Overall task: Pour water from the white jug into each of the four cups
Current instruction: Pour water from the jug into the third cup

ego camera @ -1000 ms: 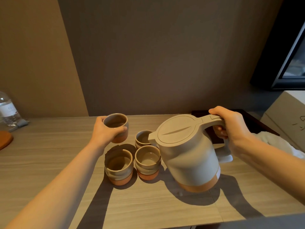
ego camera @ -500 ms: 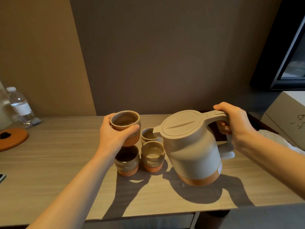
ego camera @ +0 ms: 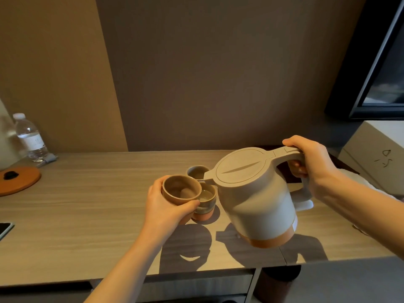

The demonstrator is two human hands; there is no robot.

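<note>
Left hand holds one cup lifted off the table, fingers curled round its side, thumb across the front. Right hand grips the white jug by its handle, fingers wrapped under it, jug raised above the table's front right part and tilted slightly, spout toward the held cup. Two more cups visible on the table: one just behind the held cup, another further back by the spout. Fourth cup hidden. Water bottle and orange disc near the left edge.
</note>
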